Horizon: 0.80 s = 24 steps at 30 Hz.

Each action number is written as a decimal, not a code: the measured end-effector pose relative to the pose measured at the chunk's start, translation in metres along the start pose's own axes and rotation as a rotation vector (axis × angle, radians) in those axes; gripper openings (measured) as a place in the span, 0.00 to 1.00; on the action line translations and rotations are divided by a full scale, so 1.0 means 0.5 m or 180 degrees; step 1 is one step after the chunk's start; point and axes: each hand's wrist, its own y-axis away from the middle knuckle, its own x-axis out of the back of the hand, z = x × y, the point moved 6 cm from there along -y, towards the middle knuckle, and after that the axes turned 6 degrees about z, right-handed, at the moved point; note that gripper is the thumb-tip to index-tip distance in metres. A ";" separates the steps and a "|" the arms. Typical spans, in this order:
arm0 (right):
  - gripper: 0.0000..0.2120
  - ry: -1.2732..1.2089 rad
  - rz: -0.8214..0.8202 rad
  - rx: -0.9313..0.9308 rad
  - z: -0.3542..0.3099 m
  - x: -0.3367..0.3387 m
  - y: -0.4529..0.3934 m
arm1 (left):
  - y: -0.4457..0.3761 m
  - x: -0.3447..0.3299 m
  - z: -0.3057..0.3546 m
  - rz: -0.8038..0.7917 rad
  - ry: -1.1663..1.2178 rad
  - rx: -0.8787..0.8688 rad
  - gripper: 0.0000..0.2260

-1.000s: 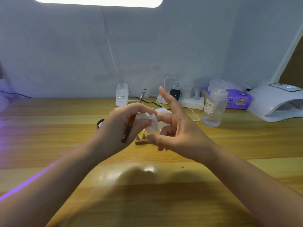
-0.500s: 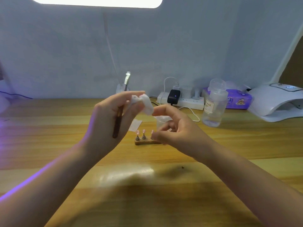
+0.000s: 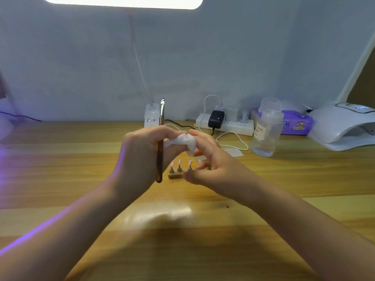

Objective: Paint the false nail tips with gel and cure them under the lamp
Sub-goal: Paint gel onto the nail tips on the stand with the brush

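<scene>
The left hand grips an upright brush and pinches a crumpled white wipe, which the right hand also pinches with its fingertips. Just behind the hands, pink nail tips stand on a small wooden stand on the table. Farther right are a clear pump bottle and the white curing lamp

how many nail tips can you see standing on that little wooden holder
4 nail tips show on the wooden holder: two at its left end, one mid-row, one partly behind the right hand. More may be hidden behind that hand.
</scene>
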 end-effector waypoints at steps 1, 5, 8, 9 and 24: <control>0.27 -0.0070 -0.0021 -0.0020 0.000 -0.002 0.000 | 0.001 0.000 -0.002 0.0025 -0.0066 0.0072 0.05; 0.23 0.0026 0.0467 -0.0078 0.009 0.023 -0.002 | -0.001 0.013 -0.018 0.0194 0.0042 0.0599 0.08; 0.28 0.0551 0.1080 -0.0017 0.019 0.062 -0.001 | -0.011 0.017 -0.011 -0.0025 0.0628 0.0791 0.09; 0.30 0.0634 0.1206 0.0028 0.018 0.069 -0.001 | -0.010 0.008 -0.003 -0.0287 0.0736 0.0747 0.10; 0.15 0.0266 0.1645 -0.0172 0.040 0.080 0.002 | 0.016 -0.037 0.021 -0.0551 0.0354 0.0163 0.07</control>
